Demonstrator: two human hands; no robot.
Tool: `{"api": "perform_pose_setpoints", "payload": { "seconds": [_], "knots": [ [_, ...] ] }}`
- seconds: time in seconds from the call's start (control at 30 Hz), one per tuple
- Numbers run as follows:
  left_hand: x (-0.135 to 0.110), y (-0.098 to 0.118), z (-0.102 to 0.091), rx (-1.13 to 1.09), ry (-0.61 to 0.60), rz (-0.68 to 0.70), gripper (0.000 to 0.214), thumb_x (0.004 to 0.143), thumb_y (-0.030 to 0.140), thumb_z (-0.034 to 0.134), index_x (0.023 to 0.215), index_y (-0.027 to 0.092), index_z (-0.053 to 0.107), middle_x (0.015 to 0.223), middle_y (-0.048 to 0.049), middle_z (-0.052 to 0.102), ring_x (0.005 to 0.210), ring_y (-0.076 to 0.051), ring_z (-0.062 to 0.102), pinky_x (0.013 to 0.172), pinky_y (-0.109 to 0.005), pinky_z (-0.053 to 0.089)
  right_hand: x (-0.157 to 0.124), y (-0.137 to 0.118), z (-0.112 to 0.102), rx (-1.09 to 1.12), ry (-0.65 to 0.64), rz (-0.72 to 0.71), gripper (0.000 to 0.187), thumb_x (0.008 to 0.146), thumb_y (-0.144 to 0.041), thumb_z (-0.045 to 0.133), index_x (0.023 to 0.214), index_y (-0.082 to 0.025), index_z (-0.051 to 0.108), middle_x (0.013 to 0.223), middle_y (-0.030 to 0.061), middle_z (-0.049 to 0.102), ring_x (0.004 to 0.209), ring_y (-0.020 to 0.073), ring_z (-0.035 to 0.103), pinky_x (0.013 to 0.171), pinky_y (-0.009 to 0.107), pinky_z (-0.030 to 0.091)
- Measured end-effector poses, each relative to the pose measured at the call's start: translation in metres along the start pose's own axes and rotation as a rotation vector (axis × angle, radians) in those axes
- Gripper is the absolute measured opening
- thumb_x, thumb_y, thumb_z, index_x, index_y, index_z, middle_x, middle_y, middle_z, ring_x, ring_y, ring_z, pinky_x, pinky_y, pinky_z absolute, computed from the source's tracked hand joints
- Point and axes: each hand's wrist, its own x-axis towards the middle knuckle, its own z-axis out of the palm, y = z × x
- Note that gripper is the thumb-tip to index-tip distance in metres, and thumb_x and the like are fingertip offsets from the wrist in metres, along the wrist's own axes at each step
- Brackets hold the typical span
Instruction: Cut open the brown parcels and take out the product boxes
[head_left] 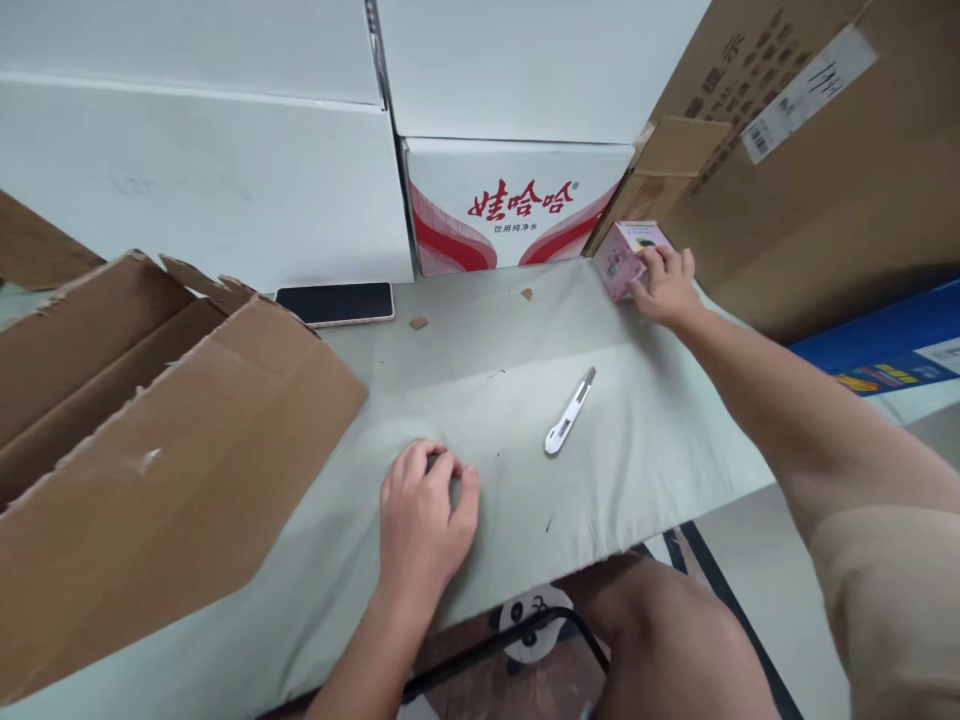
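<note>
At the far right of the table, my right hand (667,284) grips a small pink box (620,259), its thumb on the near side and its fingers over the top. The box stands against the cartons behind it. My left hand (429,510) rests palm down on the pale green cloth (480,360). Its fingers are bent and slightly apart, and I see nothing held in it; the palm is hidden. Between the hands lies a white utility knife (570,412) with a grey tip, touched by neither hand.
An opened brown cardboard box (187,480) with torn edges takes up the left. Behind it lies a dark-screened phone (335,304). White cartons, one with red lettering (521,205), line the back. A large brown carton (825,200) stands at right. Small cardboard scraps (418,323) dot the cloth.
</note>
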Motion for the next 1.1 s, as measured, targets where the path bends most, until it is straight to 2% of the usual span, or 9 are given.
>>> {"api": "perform_pose_setpoints", "payload": {
  "seconds": [0.17,0.33,0.47,0.57,0.7,0.8,0.9,1.0,1.1],
  "knots": [
    [0.007,0.006,0.0,0.035,-0.018,-0.024,0.028,0.094,0.037,0.047,0.079,0.024,0.066,0.107,-0.0126,0.067,0.114,-0.034,0.058,0.099,-0.052,0.049,0.027,-0.06,-0.014,-0.169,-0.099,-0.013,0.068,0.076,-0.021,0.074,0.142,-0.016,0.06,0.163,0.0178,0.041,0.159,0.0476,0.005,0.116,0.075,-0.017],
    [0.005,0.008,-0.005,-0.057,-0.056,-0.013,0.027,0.095,0.031,0.048,0.084,0.02,0.07,0.107,-0.0124,0.068,0.112,-0.032,0.061,0.102,-0.047,0.049,-0.054,-0.184,-0.017,-0.077,-0.215,-0.539,0.069,0.083,-0.029,0.067,0.149,-0.02,0.051,0.159,0.0146,0.047,0.155,0.0381,0.029,0.124,0.064,0.026],
    [-0.006,0.002,-0.015,-0.23,-0.14,-0.007,0.032,0.096,0.016,0.042,0.115,0.019,0.068,0.12,-0.0116,0.068,0.101,-0.021,0.068,0.094,-0.032,0.052,-0.104,-0.285,-0.046,0.267,-0.149,-0.813,0.062,0.091,-0.037,0.057,0.15,-0.018,0.048,0.159,0.0162,0.043,0.152,0.033,0.035,0.126,0.055,0.03],
    [-0.014,-0.003,-0.025,-0.249,-0.256,-0.002,0.032,0.1,0.022,0.041,0.116,0.021,0.069,0.103,-0.0092,0.075,0.094,-0.021,0.071,0.084,-0.03,0.051,-0.097,-0.362,-0.072,0.583,-0.174,-0.668,0.058,0.089,-0.041,0.064,0.142,-0.02,0.053,0.149,0.0159,0.051,0.145,0.0348,0.044,0.124,0.059,0.034],
    [-0.022,-0.01,-0.037,-0.263,-0.283,-0.006,0.035,0.101,0.04,0.043,0.095,0.022,0.073,0.083,-0.0096,0.076,0.086,-0.026,0.072,0.076,-0.033,0.049,-0.08,-0.432,-0.077,0.541,-0.689,-0.256,0.04,0.071,-0.031,0.087,0.104,-0.017,0.07,0.098,0.0129,0.069,0.103,0.0361,0.069,0.092,0.06,0.06],
    [-0.026,-0.015,-0.044,-0.271,-0.29,-0.003,0.036,0.1,0.04,0.043,0.097,0.022,0.074,0.091,-0.0124,0.077,0.091,-0.029,0.072,0.077,-0.036,0.05,-0.088,-0.431,-0.069,0.639,-0.954,0.02,0.031,0.061,-0.018,0.091,0.084,-0.018,0.07,0.075,0.0073,0.068,0.072,0.025,0.07,0.058,0.038,0.063],
    [-0.029,-0.016,-0.049,-0.276,-0.31,0.008,0.035,0.099,0.037,0.043,0.1,0.023,0.075,0.098,-0.0122,0.078,0.093,-0.028,0.073,0.077,-0.036,0.051,-0.115,-0.395,-0.067,0.905,-0.939,0.162,0.031,0.063,-0.019,0.088,0.086,-0.02,0.067,0.072,0.0037,0.069,0.055,0.0168,0.064,0.04,0.026,0.053],
    [-0.031,-0.012,-0.048,-0.269,-0.326,0.035,0.033,0.096,0.034,0.046,0.101,0.023,0.077,0.101,-0.0138,0.078,0.096,-0.03,0.073,0.08,-0.037,0.052,-0.15,-0.342,-0.067,1.061,-0.743,0.172,0.032,0.07,-0.026,0.08,0.097,-0.023,0.063,0.075,-0.0015,0.07,0.055,0.0133,0.064,0.044,0.024,0.056],
    [-0.031,-0.008,-0.043,-0.268,-0.335,0.085,0.031,0.094,0.032,0.049,0.098,0.022,0.078,0.102,-0.0152,0.078,0.098,-0.031,0.073,0.082,-0.038,0.052,-0.182,-0.282,-0.067,1.333,-0.288,0.36,0.033,0.075,-0.025,0.071,0.105,-0.03,0.06,0.087,-0.0047,0.073,0.069,0.014,0.072,0.055,0.026,0.064]
  ]
}}
